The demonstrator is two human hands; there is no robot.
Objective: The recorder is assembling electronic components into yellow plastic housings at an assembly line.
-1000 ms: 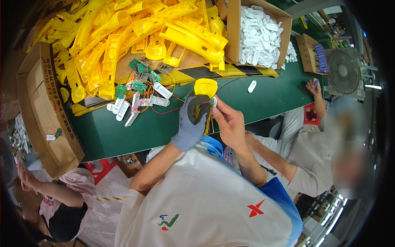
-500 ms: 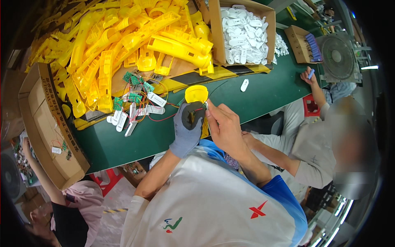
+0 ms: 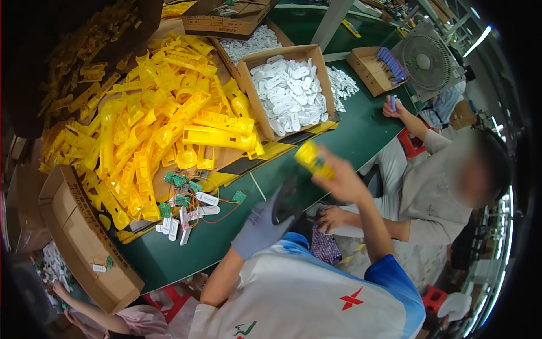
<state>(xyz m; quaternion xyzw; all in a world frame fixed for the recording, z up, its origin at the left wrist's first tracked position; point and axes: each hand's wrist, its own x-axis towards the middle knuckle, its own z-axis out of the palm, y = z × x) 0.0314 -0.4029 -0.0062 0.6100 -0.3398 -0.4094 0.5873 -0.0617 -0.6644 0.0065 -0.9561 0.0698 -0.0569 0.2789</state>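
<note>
My right hand is raised at about two o'clock from my chest, fingers wrapped around a small yellow plastic part with something dark on it; motion blur hides the detail. My left hand, in a grey glove, sits lower at about eleven o'clock from my shirt, curled with a dark piece between the fingers, though I cannot tell what it is or how firmly I grip it.

I judge this as the assembly step: a yellow part is up in my hands, off the table, being fitted or checked. The next move, as I see it, calls for a steady grip with the right hand and bringing both hands close together over the bench edge.

On the green table, at ten o'clock from my gloved hand, lies a cluster of small green circuit boards with wires and white pieces. Beyond it, at eleven o'clock, a big heap of yellow plastic housings spreads over flattened cardboard. At twelve o'clock stands a cardboard box of white plastic pieces. A long cardboard box runs along the table's near-left edge.

At two o'clock a co-worker sits by the table, one hand on its edge, with a fan behind.
</note>
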